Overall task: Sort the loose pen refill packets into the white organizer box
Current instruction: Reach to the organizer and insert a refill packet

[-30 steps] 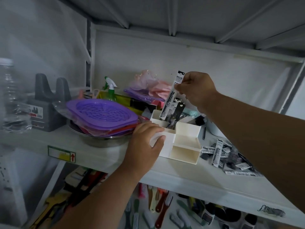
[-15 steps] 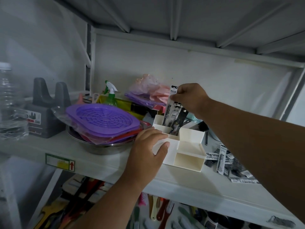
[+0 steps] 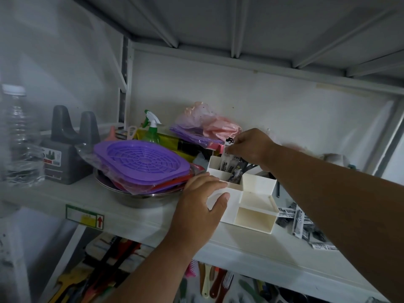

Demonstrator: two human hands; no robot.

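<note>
The white organizer box (image 3: 254, 217) stands on the shelf with several open compartments. My left hand (image 3: 201, 202) grips its near left corner. My right hand (image 3: 251, 147) reaches over the box's back and pinches the top of a black-and-white pen refill packet (image 3: 226, 156). That packet stands nearly upright in the tall rear compartment beside a few other packets (image 3: 237, 171). A loose heap of refill packets (image 3: 299, 224) lies on the shelf to the right of the box, partly hidden by my right forearm.
Left of the box, a steel bowl (image 3: 140, 197) holds purple plastic trays (image 3: 140, 160) in wrap. A green spray bottle (image 3: 152, 127), pink bags (image 3: 209, 123), a grey stand (image 3: 67, 147) and a clear bottle (image 3: 17, 136) crowd the shelf. Brushes lie on the lower shelf (image 3: 216, 283).
My right hand has lowered the packet from above the box down into the rear compartment. My left hand has kept its hold on the box corner.
</note>
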